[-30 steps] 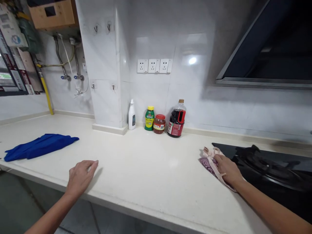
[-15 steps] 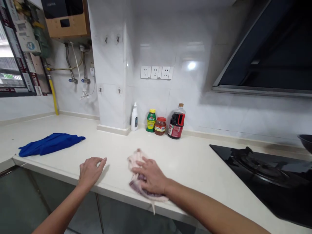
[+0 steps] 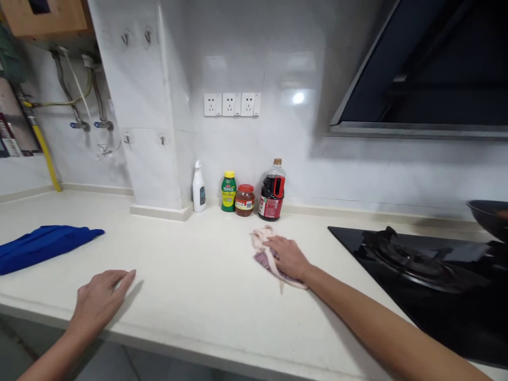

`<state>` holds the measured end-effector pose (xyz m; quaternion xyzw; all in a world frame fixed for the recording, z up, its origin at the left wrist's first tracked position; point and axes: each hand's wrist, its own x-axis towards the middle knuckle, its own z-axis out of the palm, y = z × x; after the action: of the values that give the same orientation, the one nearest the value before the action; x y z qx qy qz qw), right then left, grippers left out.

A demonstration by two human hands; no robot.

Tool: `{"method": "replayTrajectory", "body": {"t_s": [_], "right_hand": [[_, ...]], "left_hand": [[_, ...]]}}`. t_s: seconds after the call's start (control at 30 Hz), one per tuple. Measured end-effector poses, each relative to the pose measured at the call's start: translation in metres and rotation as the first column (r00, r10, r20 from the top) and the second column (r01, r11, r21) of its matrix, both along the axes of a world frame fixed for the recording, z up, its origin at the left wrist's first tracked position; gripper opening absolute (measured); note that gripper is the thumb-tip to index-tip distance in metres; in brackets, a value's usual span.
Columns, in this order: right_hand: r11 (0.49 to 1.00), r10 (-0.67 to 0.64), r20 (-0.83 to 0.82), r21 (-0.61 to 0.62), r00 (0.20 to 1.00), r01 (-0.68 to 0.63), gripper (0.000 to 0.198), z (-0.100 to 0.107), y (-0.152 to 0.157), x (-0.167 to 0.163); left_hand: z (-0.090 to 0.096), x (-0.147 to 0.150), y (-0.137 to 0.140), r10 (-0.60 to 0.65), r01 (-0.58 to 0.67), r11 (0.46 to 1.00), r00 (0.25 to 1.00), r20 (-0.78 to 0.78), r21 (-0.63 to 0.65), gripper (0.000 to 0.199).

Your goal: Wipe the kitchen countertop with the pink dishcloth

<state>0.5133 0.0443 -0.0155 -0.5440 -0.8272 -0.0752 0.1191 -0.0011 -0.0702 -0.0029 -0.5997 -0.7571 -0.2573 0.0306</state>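
Observation:
My right hand (image 3: pixel 289 258) presses a pink and purple cleaning cloth (image 3: pixel 264 236) down on the white countertop (image 3: pixel 178 296), its fingers over the fabric. The cloth is crumpled, and a thin strip trails from its near edge. Part of it is hidden under my palm. To the left, my left hand (image 3: pixel 101 296) hovers over the counter near its front edge, holding nothing. Its fingers are loosely bent, with the thumb apart from them. Left of that hand lies a blue cloth (image 3: pixel 50 244), cut off by the picture's edge.
Along the wall stand a white spray bottle (image 3: pixel 199 189), a green bottle with a yellow cap (image 3: pixel 228 194), a red-lidded jar (image 3: pixel 245 202) and a big bottle of dark liquid (image 3: pixel 272 193). At right are a black gas stove (image 3: pixel 408 264), a wok (image 3: pixel 490 217) and a range hood (image 3: pixel 428 79).
My right hand has slid the pink cloth across the counter, away from the front edge and toward the stove. The view has turned right. My left hand still holds nothing.

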Motion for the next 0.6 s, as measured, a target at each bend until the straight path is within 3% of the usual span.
{"method": "replayTrajectory", "body": {"t_s": [0.13,0.27,0.43,0.6], "right_hand": [[0.963,-0.270,-0.002,0.028,0.963,0.270,0.056,-0.005,0.024,0.099],[0.903,-0.427,0.003,0.049,0.904,0.426,0.055,-0.013,0.033,0.162],[0.897,-0.439,0.012,0.067,0.898,0.437,0.053,-0.020,0.024,0.178],[0.919,-0.390,0.028,0.076,0.920,0.387,0.052,-0.021,-0.029,0.174]], "left_hand": [[-0.007,-0.011,0.011,0.044,-0.044,0.999,0.999,-0.021,-0.017,0.043],[-0.004,-0.013,0.014,0.078,-0.079,0.995,0.997,-0.006,-0.063,0.045],[0.009,-0.002,0.008,0.089,-0.087,0.995,0.996,0.028,-0.054,0.043],[0.012,0.001,0.005,0.068,-0.068,0.996,0.998,-0.002,-0.055,0.046]]}}
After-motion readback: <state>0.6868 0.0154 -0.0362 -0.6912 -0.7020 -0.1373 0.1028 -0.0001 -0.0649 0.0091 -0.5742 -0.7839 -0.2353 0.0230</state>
